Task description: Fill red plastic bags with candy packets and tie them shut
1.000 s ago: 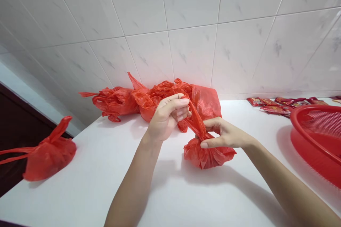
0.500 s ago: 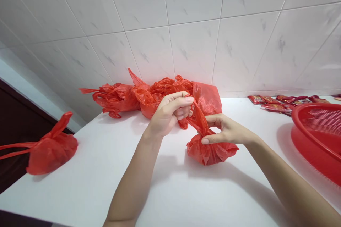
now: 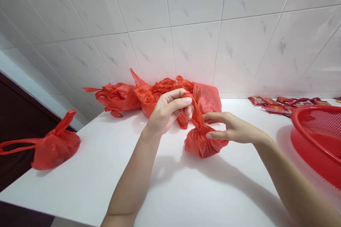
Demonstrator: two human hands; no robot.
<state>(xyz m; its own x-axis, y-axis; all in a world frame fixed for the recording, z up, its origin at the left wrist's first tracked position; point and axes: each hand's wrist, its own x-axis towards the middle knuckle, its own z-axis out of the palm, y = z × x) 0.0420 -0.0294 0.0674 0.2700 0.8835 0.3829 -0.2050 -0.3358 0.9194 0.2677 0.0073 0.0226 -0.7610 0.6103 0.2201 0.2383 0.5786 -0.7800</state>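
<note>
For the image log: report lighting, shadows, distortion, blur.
Head view: light is bright and even, with soft shadows from the left hand and right hand falling on the white counter; the wide lens bows the wall tiles toward the edges; the tied red plastic bag shows no obvious blur.

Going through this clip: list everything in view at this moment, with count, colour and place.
Countertop: one, white, under the bags.
Tiled wall: one, white with grey veining, behind the countertop.
Heap of plastic bags: count unclear, red, against the wall.
Gathered plastic bag: one, red, in front of the heap, between the hands.
Tied plastic bag: one, red, at the countertop's left edge, handles trailing left.
Sachets: several, red, along the wall at right.
Slotted plastic basket: one, red, far right, partly out of view.
Left hand: one, pinching the gathered plastic bag's neck.
Right hand: one, open, beside that neck.
</note>
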